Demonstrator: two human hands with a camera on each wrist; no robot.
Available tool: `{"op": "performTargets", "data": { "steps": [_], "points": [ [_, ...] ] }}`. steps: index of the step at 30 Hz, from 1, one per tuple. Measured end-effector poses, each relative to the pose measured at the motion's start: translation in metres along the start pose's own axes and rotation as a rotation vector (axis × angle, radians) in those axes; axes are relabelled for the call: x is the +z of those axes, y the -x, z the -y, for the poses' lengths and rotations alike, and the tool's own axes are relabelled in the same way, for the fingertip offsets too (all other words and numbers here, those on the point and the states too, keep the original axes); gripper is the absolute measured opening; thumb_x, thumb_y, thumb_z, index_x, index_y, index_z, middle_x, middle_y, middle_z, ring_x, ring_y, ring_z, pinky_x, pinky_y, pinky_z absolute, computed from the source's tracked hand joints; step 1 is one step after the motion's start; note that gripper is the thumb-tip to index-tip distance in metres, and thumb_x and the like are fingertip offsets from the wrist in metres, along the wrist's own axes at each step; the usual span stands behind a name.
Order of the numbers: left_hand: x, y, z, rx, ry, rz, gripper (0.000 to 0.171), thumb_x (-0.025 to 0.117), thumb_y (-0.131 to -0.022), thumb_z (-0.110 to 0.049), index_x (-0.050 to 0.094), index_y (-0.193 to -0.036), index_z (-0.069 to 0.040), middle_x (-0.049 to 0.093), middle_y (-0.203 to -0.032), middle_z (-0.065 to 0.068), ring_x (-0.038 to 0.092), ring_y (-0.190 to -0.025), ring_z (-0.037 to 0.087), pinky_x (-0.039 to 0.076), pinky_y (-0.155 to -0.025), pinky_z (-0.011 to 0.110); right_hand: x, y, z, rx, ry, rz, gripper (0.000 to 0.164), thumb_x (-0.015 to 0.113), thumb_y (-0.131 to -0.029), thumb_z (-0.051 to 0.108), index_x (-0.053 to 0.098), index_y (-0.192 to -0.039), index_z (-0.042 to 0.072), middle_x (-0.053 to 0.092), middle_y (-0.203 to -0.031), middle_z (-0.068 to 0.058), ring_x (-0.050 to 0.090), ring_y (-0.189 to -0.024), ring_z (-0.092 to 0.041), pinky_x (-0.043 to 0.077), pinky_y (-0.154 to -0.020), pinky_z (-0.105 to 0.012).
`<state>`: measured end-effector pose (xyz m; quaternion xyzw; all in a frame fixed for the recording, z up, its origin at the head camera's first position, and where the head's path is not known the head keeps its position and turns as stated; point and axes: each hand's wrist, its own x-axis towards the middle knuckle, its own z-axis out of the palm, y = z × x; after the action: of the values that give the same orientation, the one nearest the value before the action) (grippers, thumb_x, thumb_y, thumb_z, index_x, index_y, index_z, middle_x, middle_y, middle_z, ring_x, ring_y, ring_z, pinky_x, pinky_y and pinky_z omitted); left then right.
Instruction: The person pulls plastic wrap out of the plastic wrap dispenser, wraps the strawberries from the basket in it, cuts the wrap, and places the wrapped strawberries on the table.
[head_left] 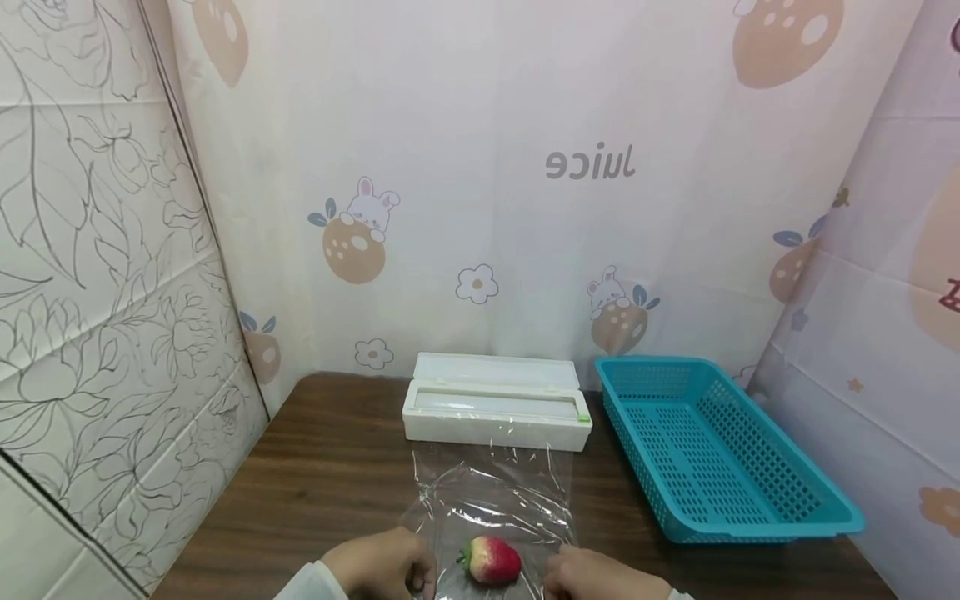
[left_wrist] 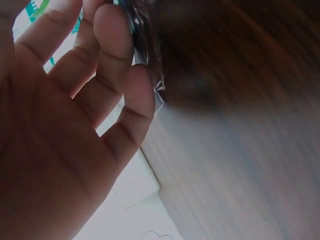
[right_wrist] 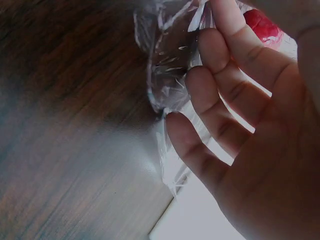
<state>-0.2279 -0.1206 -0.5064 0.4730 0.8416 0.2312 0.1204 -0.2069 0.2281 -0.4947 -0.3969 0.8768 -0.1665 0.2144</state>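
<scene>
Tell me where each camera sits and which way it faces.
Head: worn on the head, facing forward and down at the strawberry, plastic film and basket; left hand and right hand show.
Left wrist: worn there, facing the left palm and its fingers, table beyond.
Right wrist: worn there, facing the right palm, film and table.
Shared: head and right wrist both show the strawberry.

In the head view, we lose the near end of the plastic film (head_left: 491,487), the bench's (head_left: 315,467) front and the lower parts of the left hand (head_left: 384,562) and right hand (head_left: 600,575) past the bottom edge. In the right wrist view, fingers partly hide the fruit (right_wrist: 261,26); blur softens the bench's grain.
</scene>
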Motion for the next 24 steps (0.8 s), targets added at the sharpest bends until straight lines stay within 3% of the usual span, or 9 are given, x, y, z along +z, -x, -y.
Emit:
{"op": "performTargets", "data": {
  "steps": [3, 7, 16, 21, 24],
  "points": [
    [0.000, 0.000, 0.000, -0.033, 0.033, -0.002, 0.017, 0.078, -0.072, -0.006, 0.072, -0.073, -0.022, 0.052, -0.067, -0.026, 0.048, -0.061, -0.011, 0.044, -0.052, 0.010, -0.001, 0.000, -0.001, -0.051, -0.010, -0.021, 0.008, 0.072, -0.090, 0.020, 0.074, -0.082, 0.021, 0.051, -0.074, 0.023, 0.048, -0.068, 0.007, 0.045, -0.059, -0.015],
    [-0.001, 0.001, 0.001, -0.017, 0.052, 0.002, 0.012, 0.077, -0.073, -0.009, 0.072, -0.071, -0.019, 0.052, -0.065, -0.028, 0.048, -0.059, -0.012, 0.045, -0.052, 0.009, -0.002, 0.003, 0.000, -0.089, -0.019, -0.031, 0.008, 0.073, -0.089, 0.019, 0.073, -0.082, 0.022, 0.051, -0.075, 0.024, 0.048, -0.071, 0.008, 0.045, -0.061, -0.014],
    [-0.006, 0.003, 0.000, 0.026, 0.158, -0.012, 0.015, 0.072, -0.074, -0.002, 0.067, -0.074, -0.016, 0.054, -0.069, -0.025, 0.050, -0.062, -0.012, 0.049, -0.055, 0.012, -0.004, 0.008, 0.000, -0.027, -0.373, 0.014, 0.005, 0.070, -0.091, 0.018, 0.070, -0.087, 0.019, 0.060, -0.076, 0.019, 0.055, -0.065, 0.003, 0.053, -0.058, -0.021],
    [-0.001, 0.000, 0.000, 0.075, 0.164, -0.039, 0.013, 0.073, -0.079, -0.004, 0.065, -0.077, -0.016, 0.053, -0.069, -0.024, 0.047, -0.061, -0.016, 0.048, -0.053, 0.010, -0.005, 0.011, -0.002, -0.009, -0.494, 0.001, 0.005, 0.066, -0.095, 0.020, 0.068, -0.090, 0.019, 0.062, -0.078, 0.016, 0.057, -0.069, 0.001, 0.053, -0.061, -0.021],
    [0.003, -0.004, -0.001, 0.089, 0.158, -0.048, 0.012, 0.076, -0.080, -0.010, 0.066, -0.083, -0.017, 0.053, -0.067, -0.024, 0.046, -0.059, -0.017, 0.047, -0.052, 0.010, -0.006, 0.012, -0.004, -0.038, -0.492, -0.028, 0.007, 0.062, -0.098, 0.020, 0.067, -0.094, 0.018, 0.062, -0.079, 0.016, 0.056, -0.070, 0.002, 0.052, -0.061, -0.021]
  ]
}}
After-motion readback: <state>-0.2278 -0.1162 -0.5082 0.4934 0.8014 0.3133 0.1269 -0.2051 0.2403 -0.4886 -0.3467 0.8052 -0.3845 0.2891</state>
